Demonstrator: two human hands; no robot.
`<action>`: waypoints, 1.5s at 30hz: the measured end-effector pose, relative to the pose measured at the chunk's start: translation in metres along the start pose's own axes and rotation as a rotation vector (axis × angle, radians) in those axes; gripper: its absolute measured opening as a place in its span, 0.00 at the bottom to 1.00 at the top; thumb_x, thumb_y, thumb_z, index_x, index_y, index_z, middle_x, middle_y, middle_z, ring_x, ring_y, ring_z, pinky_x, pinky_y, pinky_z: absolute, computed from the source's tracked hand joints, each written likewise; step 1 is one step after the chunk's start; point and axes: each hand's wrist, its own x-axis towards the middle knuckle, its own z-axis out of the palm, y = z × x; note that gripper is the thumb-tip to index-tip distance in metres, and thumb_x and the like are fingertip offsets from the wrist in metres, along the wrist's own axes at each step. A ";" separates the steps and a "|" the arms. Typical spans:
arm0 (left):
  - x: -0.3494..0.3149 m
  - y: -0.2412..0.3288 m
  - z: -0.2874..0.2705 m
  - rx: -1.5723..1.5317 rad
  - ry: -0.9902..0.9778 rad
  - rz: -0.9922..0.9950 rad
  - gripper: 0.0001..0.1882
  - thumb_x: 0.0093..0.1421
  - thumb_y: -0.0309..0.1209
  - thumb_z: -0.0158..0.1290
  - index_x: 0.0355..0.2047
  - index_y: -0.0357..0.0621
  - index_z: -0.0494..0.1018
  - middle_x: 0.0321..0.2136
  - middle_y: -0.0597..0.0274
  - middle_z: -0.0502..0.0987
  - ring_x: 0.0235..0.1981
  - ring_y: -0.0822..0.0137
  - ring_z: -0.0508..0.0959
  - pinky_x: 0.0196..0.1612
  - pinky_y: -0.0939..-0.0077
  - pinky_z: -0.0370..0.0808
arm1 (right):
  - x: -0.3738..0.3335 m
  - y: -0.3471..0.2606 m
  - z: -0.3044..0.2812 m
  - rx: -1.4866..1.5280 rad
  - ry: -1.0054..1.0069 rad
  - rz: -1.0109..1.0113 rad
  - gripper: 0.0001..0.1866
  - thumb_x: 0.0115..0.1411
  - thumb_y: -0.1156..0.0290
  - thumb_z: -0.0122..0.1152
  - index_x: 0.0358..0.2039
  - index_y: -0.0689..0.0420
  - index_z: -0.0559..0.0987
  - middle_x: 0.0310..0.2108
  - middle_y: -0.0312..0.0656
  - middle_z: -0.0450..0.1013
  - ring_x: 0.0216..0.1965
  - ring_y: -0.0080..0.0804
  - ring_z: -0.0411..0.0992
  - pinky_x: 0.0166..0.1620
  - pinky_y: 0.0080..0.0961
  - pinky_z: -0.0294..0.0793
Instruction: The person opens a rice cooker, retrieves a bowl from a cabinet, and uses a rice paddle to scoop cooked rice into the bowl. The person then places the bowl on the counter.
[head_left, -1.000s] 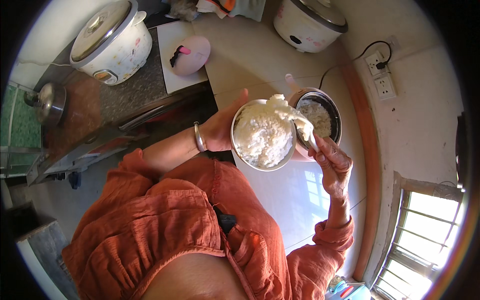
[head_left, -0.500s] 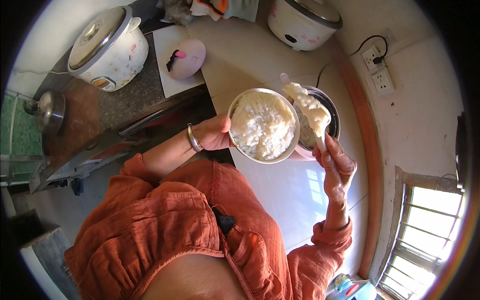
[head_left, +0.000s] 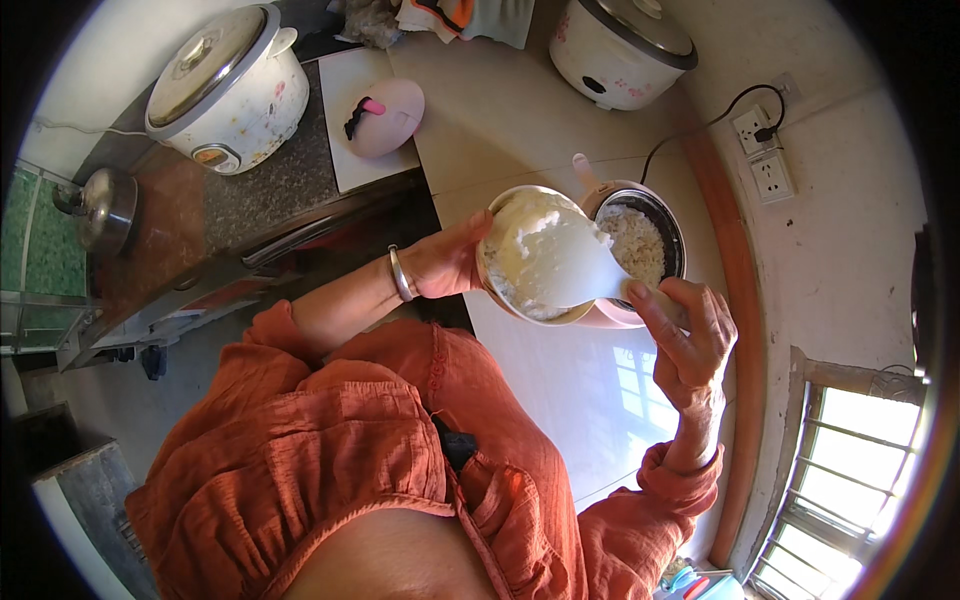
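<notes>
My left hand [head_left: 448, 262] grips the left rim of a bowl [head_left: 486, 275] heaped with white rice [head_left: 515, 235]. In my right hand [head_left: 692, 335] is the handle of a white rice paddle [head_left: 575, 262]. Its broad blade lies over the bowl, back side up, against the rice. Partly behind the bowl stands a small pink rice pot [head_left: 612, 318] with a dark inner wall and rice [head_left: 636, 240] inside. The paddle's handle and my right fingers pass in front of the pot's near edge.
A pink lid [head_left: 388, 118] lies on a white board at the back. Two white rice cookers stand behind, one left [head_left: 240, 100], one right [head_left: 622, 55]. A steel kettle [head_left: 108, 212] sits far left. A black cord runs to wall sockets [head_left: 765, 150] at the right.
The rice-laden paddle has swung left from above the pot and turned over onto the rice in the bowl. The pot's rice now shows more fully.
</notes>
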 end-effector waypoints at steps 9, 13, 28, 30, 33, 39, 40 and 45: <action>0.000 0.002 0.005 -0.065 0.097 -0.049 0.43 0.54 0.63 0.47 0.60 0.46 0.55 0.54 0.55 0.66 0.53 0.63 0.70 0.52 0.61 0.73 | 0.000 0.001 0.006 -0.075 0.005 -0.104 0.22 0.45 0.70 0.64 0.42 0.36 0.81 0.30 0.32 0.68 0.23 0.25 0.65 0.23 0.25 0.60; 0.001 0.002 0.007 -0.094 0.057 -0.064 0.44 0.53 0.63 0.47 0.60 0.45 0.54 0.55 0.55 0.66 0.54 0.62 0.70 0.53 0.62 0.72 | -0.001 0.000 0.005 -0.102 -0.018 -0.157 0.22 0.43 0.68 0.65 0.42 0.36 0.81 0.33 0.30 0.67 0.25 0.24 0.65 0.25 0.25 0.61; 0.002 0.008 0.011 0.028 0.203 -0.154 0.50 0.49 0.71 0.42 0.61 0.47 0.56 0.58 0.56 0.64 0.57 0.59 0.66 0.57 0.57 0.66 | -0.014 -0.001 0.018 0.383 -0.117 0.172 0.21 0.50 0.85 0.57 0.45 0.52 0.79 0.30 0.42 0.72 0.26 0.32 0.70 0.31 0.23 0.70; 0.003 0.006 0.008 0.007 0.198 -0.133 0.50 0.49 0.71 0.42 0.62 0.48 0.55 0.58 0.56 0.63 0.58 0.59 0.65 0.57 0.57 0.66 | -0.016 -0.001 0.020 0.584 -0.059 0.286 0.23 0.50 0.87 0.55 0.47 0.54 0.78 0.30 0.42 0.72 0.28 0.31 0.72 0.31 0.24 0.72; 0.002 0.000 -0.001 -0.012 0.178 -0.118 0.50 0.48 0.70 0.44 0.62 0.48 0.55 0.59 0.56 0.62 0.59 0.59 0.64 0.58 0.56 0.65 | -0.023 -0.001 0.022 0.817 0.006 0.435 0.19 0.57 0.84 0.53 0.50 0.57 0.76 0.28 0.41 0.73 0.29 0.26 0.72 0.30 0.19 0.72; -0.005 -0.005 -0.003 -0.016 0.142 -0.122 0.53 0.45 0.68 0.50 0.63 0.46 0.52 0.60 0.55 0.60 0.59 0.58 0.63 0.59 0.55 0.63 | -0.041 0.003 0.025 1.250 0.264 0.680 0.17 0.64 0.71 0.50 0.53 0.59 0.72 0.22 0.39 0.72 0.18 0.15 0.60 0.20 0.10 0.55; -0.006 -0.006 -0.006 -0.019 0.125 -0.115 0.54 0.45 0.67 0.52 0.63 0.45 0.52 0.60 0.55 0.60 0.59 0.58 0.63 0.59 0.55 0.63 | -0.042 0.002 0.025 1.164 0.302 0.768 0.18 0.65 0.68 0.49 0.54 0.58 0.71 0.21 0.40 0.71 0.15 0.12 0.53 0.19 0.09 0.51; -0.014 -0.017 -0.028 -0.115 -0.010 -0.092 0.54 0.43 0.61 0.58 0.63 0.43 0.51 0.60 0.55 0.60 0.59 0.59 0.63 0.61 0.57 0.61 | -0.047 0.004 0.019 0.937 0.361 1.022 0.13 0.63 0.74 0.49 0.46 0.64 0.75 0.22 0.40 0.73 0.14 0.13 0.56 0.17 0.10 0.53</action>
